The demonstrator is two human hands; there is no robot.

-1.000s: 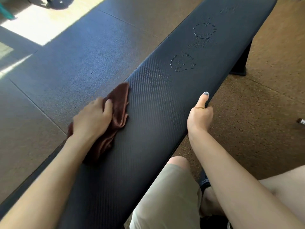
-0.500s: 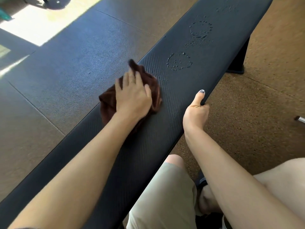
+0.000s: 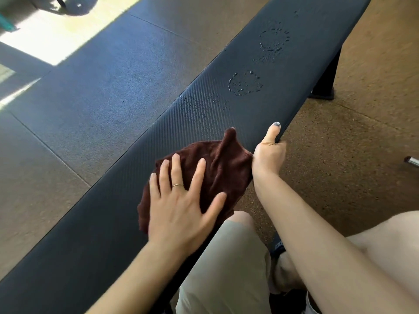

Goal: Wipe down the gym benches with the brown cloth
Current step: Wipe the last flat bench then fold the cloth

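Brown cloth point(image 3: 217, 168) lies bunched on the near stretch of the black bench point(image 3: 294, 64), pinned flat under the left hand point(image 3: 179, 207), whose fingers are spread wide, likely to press more cloth against the padding. The right hand point(image 3: 268, 152) is clamped on the bench's right edge, thumb on top, probably to brace against the push. Rings of water droplets point(image 3: 244, 86) sit farther along the ribbed top, not yet wiped. Dark rubber mats point(image 3: 90, 91) cover the floor on the left, brown speckled flooring point(image 3: 340, 155) on the right, with a sunlit patch point(image 3: 52, 35) beyond.
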